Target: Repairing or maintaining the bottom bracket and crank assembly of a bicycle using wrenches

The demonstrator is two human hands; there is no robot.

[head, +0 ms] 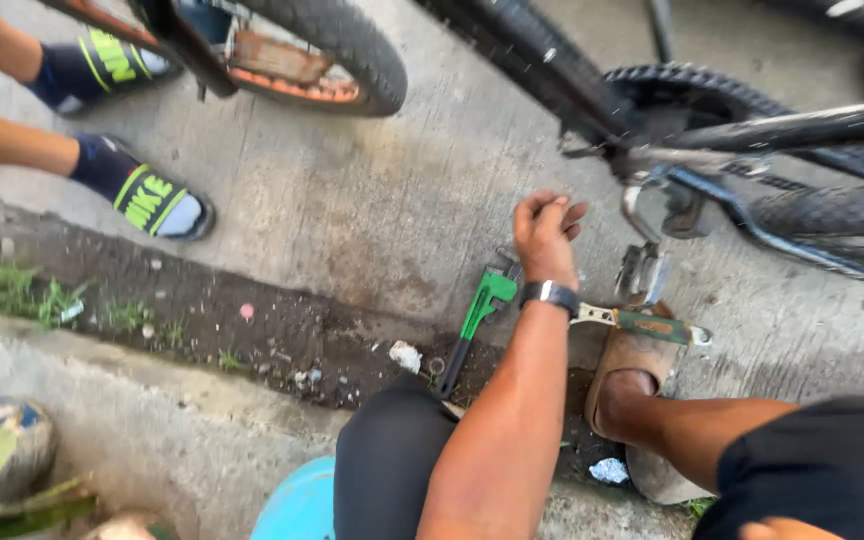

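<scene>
While the left hand [544, 232] hangs over the grey concrete ground [372, 200] with its fingers curled loosely and nothing in them, the green-handled pipe wrench [479, 318] lies flat just below and to the left of its wrist, jaw end nearest the hand. A second tool with a green grip and silver metal ends [642, 322] lies just right of the black-and-silver wristwatch [550, 295], across the toe of the brown sandal [634, 352]. Right of the knuckles sits the bicycle's grey metal pedal [644, 270], under the black bicycle frame [752, 130]. The right hand is barely visible at the lower edge, so I cannot tell its state. To work well here, I judge the hand should drop straight back to the wrench handle, grip near its far end for leverage, and keep clear of the pedal's edges. 2 feet in navy and lime-green slides [152, 200] stand well apart to the left.
</scene>
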